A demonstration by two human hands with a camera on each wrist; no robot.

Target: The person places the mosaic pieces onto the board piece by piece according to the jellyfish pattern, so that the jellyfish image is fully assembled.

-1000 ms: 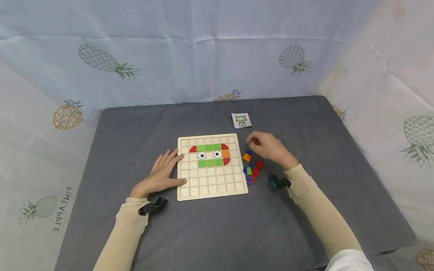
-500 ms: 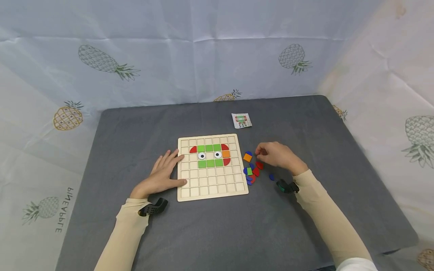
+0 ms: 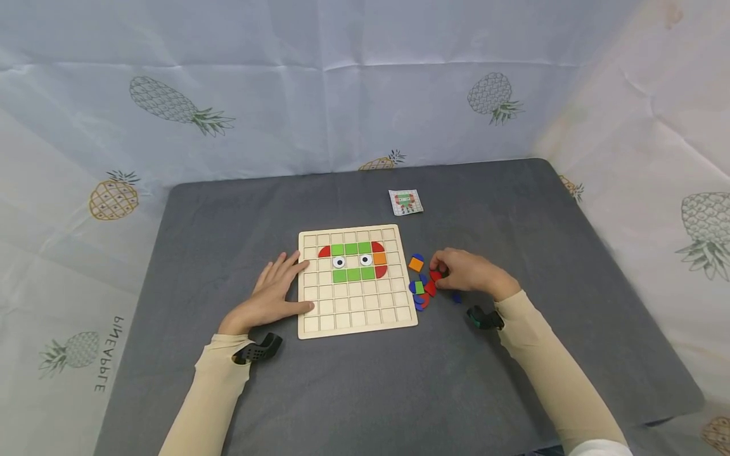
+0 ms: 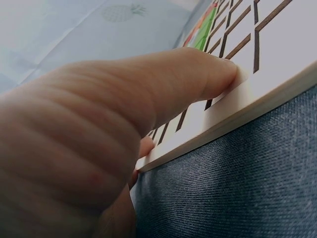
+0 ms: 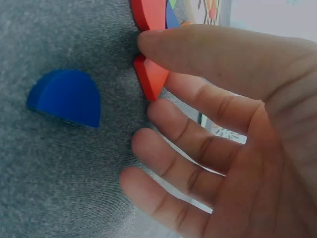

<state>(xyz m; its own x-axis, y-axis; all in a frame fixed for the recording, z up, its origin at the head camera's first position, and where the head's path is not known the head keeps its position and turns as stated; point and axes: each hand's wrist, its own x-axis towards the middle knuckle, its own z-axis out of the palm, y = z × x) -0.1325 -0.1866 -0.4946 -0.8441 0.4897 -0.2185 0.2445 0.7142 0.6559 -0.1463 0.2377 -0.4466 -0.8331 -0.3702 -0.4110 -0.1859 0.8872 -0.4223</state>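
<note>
The wooden grid board [image 3: 356, 316] lies on the grey cloth, bearing green squares [image 3: 353, 274], red quarter-circles [image 3: 381, 272], an orange square [image 3: 379, 258] and two round eye pieces [image 3: 339, 261]. My left hand [image 3: 265, 299] rests with fingers spread on its left edge; the left wrist view has the thumb [image 4: 198, 74] lying on the rim. Right of the board, my right hand [image 3: 470, 272] pinches a red quarter-circle piece [image 5: 152, 79] between thumb and forefinger, the other fingers loosely bent. The thumb partly covers that piece, which is still at the cloth.
Loose red, blue and green pieces [image 3: 419, 288] lie in a heap by the board's right edge. An orange square [image 3: 416, 265] touches a blue piece above them. A blue half-round piece [image 5: 67, 96] lies apart. A pattern card [image 3: 405, 202] is behind the board.
My right hand has moved right and down from beside the board's upper right corner to the red piece, its fingers now around it. My left hand has stayed in place.
</note>
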